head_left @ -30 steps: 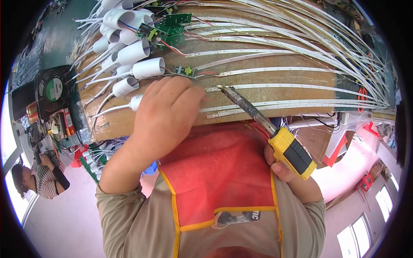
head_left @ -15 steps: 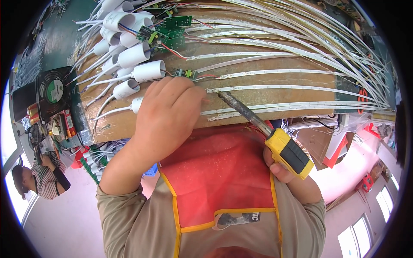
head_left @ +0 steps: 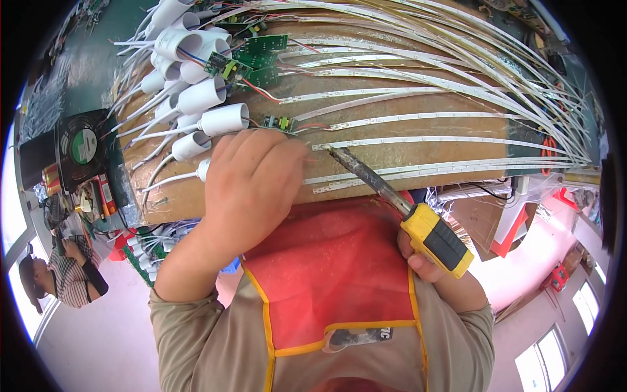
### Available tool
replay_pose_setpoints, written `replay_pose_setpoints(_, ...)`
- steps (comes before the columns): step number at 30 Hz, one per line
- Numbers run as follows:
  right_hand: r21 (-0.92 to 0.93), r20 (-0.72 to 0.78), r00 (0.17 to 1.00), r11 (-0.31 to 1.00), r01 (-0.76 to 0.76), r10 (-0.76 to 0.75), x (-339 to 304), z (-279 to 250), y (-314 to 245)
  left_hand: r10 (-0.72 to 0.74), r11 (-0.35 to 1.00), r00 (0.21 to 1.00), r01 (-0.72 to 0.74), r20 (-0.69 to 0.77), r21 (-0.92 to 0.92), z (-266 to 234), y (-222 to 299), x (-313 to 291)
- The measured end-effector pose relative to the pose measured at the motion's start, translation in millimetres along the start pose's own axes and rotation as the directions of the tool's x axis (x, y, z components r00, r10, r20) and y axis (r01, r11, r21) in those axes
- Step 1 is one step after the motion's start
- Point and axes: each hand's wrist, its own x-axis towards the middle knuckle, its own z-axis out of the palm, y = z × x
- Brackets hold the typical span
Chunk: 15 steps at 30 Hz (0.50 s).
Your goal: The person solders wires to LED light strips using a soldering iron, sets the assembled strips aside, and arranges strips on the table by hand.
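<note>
My left hand (head_left: 255,179) is closed with curled fingers over the near part of the board, beside the white cylindrical lamp sockets. What it holds is hidden by the fingers; a faint reddish wire end pokes out on its right. My right hand (head_left: 421,258) grips the yellow and black handle of a soldering iron (head_left: 436,240). The iron's dark tip touches or lies just at the left end of a white LED strip (head_left: 405,142). Beyond my left knuckles a small green circuit board (head_left: 279,123) joins a white socket (head_left: 225,120) to another strip by wires.
More sockets (head_left: 202,96) and green boards (head_left: 264,44) crowd the far left of the brown work board (head_left: 418,124). Several LED strips fan out rightward. A black fan (head_left: 81,145) stands at the left. Another person (head_left: 62,274) sits beyond it.
The whole bench sits slightly lower in the picture. My left hand has shifted a little down and left with it; the iron's tip stays at the same strip end.
</note>
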Motion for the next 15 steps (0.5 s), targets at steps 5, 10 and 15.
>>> replay_pose_setpoints(5, -0.012, 0.016, 1.0, 1.0, -0.025, 0.025, 1.9, 0.0, 1.3, 0.059, 0.998, 0.998, -0.059, -0.038, -0.01, 4.0, -5.3, 1.3)
replay_pose_setpoints(10, -0.043, 0.024, 0.999, 0.998, -0.048, 0.049, 2.9, -1.1, -1.7, 0.086, 0.996, 0.996, -0.085, -0.031, 0.022, 9.0, -7.1, 1.4)
replay_pose_setpoints(15, -0.013, 0.025, 0.998, 0.998, -0.055, 0.055, 4.0, 0.4, -0.9, 0.102, 0.994, 0.995, -0.102, -0.002, 0.036, 8.4, -10.1, 1.2)
